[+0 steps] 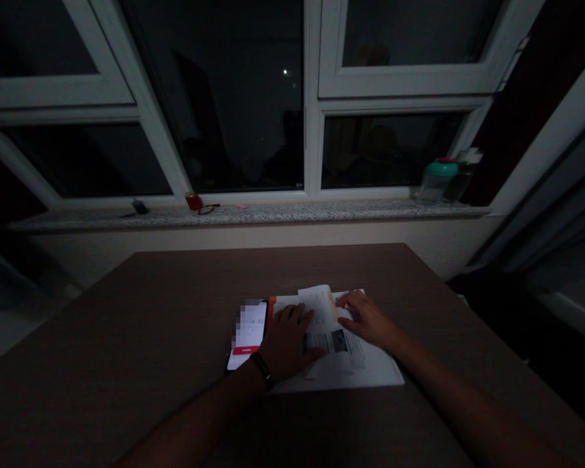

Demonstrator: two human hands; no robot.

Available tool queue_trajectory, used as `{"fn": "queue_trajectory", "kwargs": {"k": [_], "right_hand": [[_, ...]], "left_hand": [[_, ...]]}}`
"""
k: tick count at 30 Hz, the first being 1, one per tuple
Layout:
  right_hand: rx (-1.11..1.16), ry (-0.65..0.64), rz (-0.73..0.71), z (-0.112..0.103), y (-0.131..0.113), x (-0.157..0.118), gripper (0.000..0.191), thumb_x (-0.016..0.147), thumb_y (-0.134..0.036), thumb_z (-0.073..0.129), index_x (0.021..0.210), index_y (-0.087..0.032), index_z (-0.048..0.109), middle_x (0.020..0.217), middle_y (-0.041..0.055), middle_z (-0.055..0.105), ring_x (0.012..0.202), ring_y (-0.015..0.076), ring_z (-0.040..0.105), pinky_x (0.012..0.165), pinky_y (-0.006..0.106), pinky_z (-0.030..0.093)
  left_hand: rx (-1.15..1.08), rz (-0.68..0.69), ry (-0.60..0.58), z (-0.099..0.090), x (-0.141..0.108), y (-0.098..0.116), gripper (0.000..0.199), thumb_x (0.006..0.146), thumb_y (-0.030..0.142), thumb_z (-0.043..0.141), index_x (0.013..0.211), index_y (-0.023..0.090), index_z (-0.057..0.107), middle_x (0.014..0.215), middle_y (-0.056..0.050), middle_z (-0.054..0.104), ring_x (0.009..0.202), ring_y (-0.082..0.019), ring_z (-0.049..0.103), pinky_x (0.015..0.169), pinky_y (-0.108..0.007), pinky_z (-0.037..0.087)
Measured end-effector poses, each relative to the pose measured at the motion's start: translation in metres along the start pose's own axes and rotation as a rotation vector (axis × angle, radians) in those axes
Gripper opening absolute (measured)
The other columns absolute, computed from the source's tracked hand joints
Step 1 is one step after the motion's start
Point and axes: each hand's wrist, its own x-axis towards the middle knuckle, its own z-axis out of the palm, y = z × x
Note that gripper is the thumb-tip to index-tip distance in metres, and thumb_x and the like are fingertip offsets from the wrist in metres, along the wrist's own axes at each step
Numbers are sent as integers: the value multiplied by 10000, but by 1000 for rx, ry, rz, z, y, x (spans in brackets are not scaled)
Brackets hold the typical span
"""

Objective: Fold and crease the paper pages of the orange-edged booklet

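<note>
both grips spread unclamped, left grip (287,342) flat on open book (338,344), right grip (365,318) at raised page (316,309), lit phone (247,335) beside

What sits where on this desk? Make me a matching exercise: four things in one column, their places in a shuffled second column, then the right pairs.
Things:
1. left hand
2. right hand
3. smartphone
4. teal-lidded bottle

Places:
A. on the stone windowsill, towards the right
B. spread on the left side of the open book
C. lying screen-up and lit on the table
D. on the right side of the book, beside a raised page

Pairs: 1-B, 2-D, 3-C, 4-A
</note>
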Motion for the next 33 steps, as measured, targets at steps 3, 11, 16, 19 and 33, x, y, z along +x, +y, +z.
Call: {"fn": "queue_trajectory", "kwargs": {"k": [3,11,16,19,33], "right_hand": [[-19,8,-1,1,0,0,240,806,-238,682,1018,-210,574,966,61,595,931,242,558,829,375,450],[-45,0,11,2,0,0,256,808,-253,693,1034,-207,582,982,68,597,940,242,557,842,376,437],[-66,-3,9,3,0,0,272,797,-236,699,1042,-202,584,976,67,600,937,243,553,851,379,436],[-48,-3,11,2,0,1,254,803,-243,697,1029,-202,587,973,66,605,930,241,558,835,372,444],[17,26,4,0,-2,0,187,852,-253,643,1027,-209,595,980,63,601,943,233,563,847,371,450]], "left_hand": [[-19,26,16,1,0,-1,787,810,686,597,1395,179,455,1464,-161,423,1328,-371,376,1084,-564,306],[-134,35,30,3,1,-1,667,847,496,646,1376,143,444,1450,-150,432,1340,-325,379,1108,-492,333],[-200,85,29,4,2,-1,612,855,408,662,1385,196,442,1459,-110,418,1346,-291,372,1115,-463,339],[-197,129,6,1,2,0,597,873,346,650,1419,262,422,1488,-74,390,1361,-279,354,1123,-466,322],[-144,158,-18,0,2,1,486,900,325,610,1373,332,504,1493,-38,397,1368,-293,345,1110,-496,314]]}}
